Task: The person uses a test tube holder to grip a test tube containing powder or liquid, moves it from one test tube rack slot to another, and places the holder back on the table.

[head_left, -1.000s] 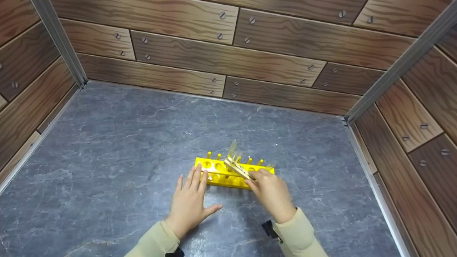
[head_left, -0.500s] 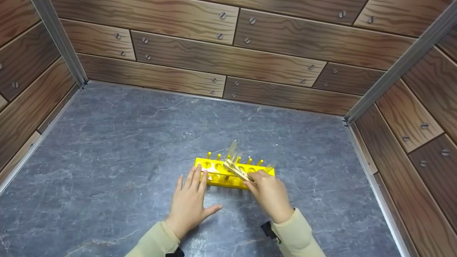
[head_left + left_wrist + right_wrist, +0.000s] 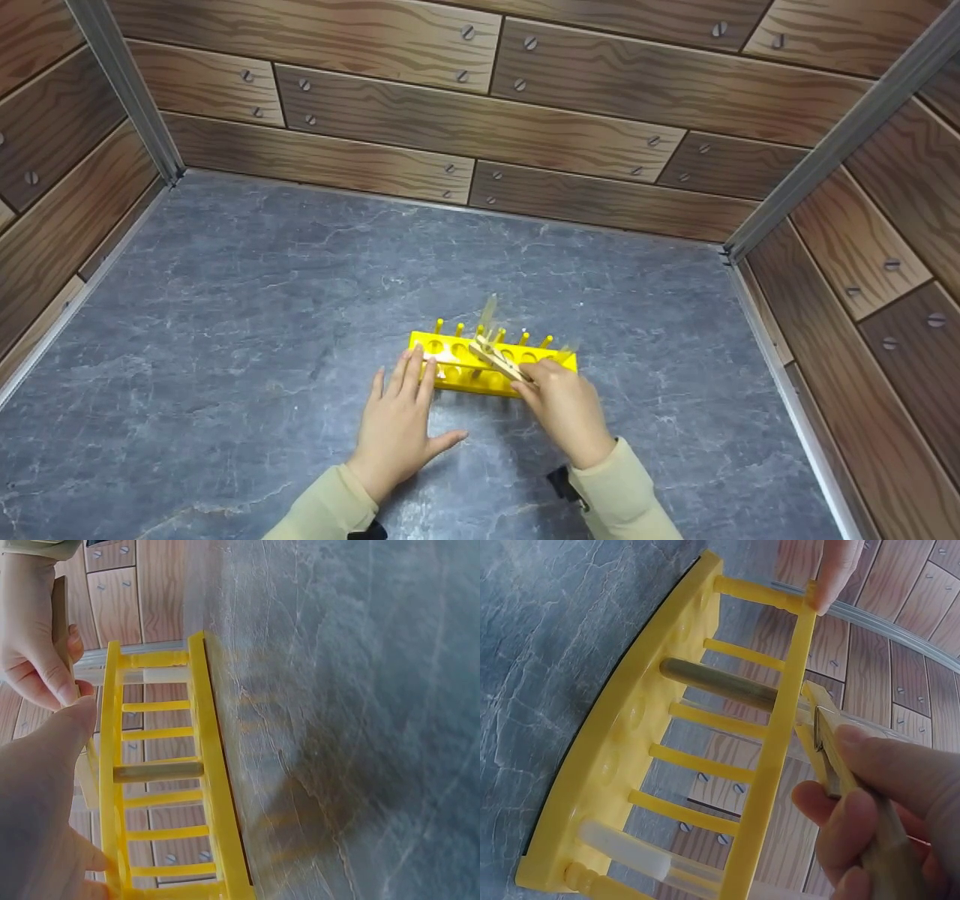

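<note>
Left hand (image 3: pixel 397 431) keeps straight fingertips against the left end of a yellow rack (image 3: pixel 465 364), which stands on the worktop (image 3: pixel 247 337), well apart from its far edge. Right hand (image 3: pixel 568 409) grips a wooden clamp (image 3: pixel 499 356), its tip at a brown-filled tube (image 3: pixel 712 682); a white-filled tube (image 3: pixel 626 847) stands near the rack's right end.

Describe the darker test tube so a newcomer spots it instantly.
On the grey marbled surface stands a yellow test tube rack. In its third hole from the left, at the tip of the wooden test tube clamp in the right hand, is the darker test tube. Its lower part is olive-brown; the right-end tube shows white.
</note>
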Motion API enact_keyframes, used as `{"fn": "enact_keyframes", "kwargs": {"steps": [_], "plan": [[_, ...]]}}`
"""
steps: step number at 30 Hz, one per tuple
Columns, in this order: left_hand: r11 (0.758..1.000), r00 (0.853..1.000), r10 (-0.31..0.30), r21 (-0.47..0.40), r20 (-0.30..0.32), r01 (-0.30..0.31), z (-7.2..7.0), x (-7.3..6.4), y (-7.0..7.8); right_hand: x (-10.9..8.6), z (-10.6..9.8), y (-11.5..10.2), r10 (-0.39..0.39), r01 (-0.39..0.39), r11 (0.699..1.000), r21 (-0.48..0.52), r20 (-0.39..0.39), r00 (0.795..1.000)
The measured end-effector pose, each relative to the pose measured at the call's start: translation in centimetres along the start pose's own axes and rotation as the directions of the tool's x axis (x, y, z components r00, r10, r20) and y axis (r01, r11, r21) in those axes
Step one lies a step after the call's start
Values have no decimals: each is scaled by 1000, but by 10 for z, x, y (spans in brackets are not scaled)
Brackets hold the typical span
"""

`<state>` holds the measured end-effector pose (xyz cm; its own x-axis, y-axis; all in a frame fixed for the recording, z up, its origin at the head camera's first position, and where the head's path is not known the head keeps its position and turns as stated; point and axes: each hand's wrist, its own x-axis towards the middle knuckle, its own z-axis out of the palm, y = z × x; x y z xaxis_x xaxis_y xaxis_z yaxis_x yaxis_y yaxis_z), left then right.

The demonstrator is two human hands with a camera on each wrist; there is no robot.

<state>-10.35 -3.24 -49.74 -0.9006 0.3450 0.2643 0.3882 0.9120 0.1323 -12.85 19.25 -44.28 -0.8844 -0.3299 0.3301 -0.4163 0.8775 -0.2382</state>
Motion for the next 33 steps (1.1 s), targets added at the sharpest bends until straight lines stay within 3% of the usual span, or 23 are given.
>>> {"fn": "enact_keyframes", "kwargs": {"steps": [33], "plan": [[1000,1000,-1,14,32,0,-1,0,0,-1,3,4,-36,36,999,-3,-50,998]]}}
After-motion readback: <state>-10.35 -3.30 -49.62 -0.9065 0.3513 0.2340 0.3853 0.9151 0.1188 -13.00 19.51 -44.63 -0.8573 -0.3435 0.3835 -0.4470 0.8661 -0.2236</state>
